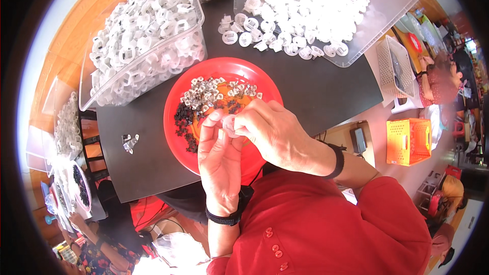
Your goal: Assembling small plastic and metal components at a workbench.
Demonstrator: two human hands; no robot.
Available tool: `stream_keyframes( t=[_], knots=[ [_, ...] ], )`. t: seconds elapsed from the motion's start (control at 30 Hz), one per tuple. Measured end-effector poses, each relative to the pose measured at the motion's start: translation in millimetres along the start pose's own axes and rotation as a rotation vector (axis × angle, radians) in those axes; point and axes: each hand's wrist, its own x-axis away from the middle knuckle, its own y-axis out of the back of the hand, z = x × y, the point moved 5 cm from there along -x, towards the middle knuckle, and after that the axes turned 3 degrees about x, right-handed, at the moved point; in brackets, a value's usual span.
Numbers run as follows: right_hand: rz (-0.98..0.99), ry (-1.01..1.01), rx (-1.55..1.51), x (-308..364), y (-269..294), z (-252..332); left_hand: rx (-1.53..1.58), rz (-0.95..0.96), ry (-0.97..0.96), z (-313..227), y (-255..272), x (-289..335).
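Because the white piece [229, 126] is so small, it seems best steadied by one hand while fine work is done by the other. It is held in the air above the red tray [172, 107], where it is pinched by the thumb and fingertips of the left hand [219, 158]. Its right edge is gripped by the bunched fingertips of the right hand [275, 135]; whether a smaller part is hidden there cannot be told. The piece should be kept level, its rim lightly held, its face left uncovered, and any pressure applied straight rather than sideways, so that it is not tilted or cracked. If the hands are kept over the tray, a dropped part should be caught among the metal bits [204, 93] and black bits [182, 122]. The tray is carried by the dark tabletop [316, 86].
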Motion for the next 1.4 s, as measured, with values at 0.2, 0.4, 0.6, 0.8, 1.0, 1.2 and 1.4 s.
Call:
stream_keyframes(
  t=[0.2,0.4,0.6,0.8,1.0,1.2,1.4],
  knots=[
    [0.039,0.113,0.14,0,3,4,-0.013,0.026,-0.036,-1,4,1],
    [-0.043,-0.013,-0.092,6,7,-2,-0.04,0.021,-0.066,-1,3,0],
    [-0.089,-0.376,-0.447,9,8,-15,-0.094,0.026,-0.051,5,-5,-1],
    [-0.161,-0.518,-0.758,12,-1,-25,-0.193,0.023,-0.118,8,-11,2],
    [-0.163,-0.515,-0.728,13,-5,-21,-0.145,-0.01,-0.082,8,-7,2],
    [-0.152,-0.462,-0.56,13,-1,-18,-0.111,-0.025,-0.056,8,1,-1],
    [-0.163,-0.381,-0.494,4,4,-17,-0.122,-0.072,-0.026,2,-3,-3]
  ],
)
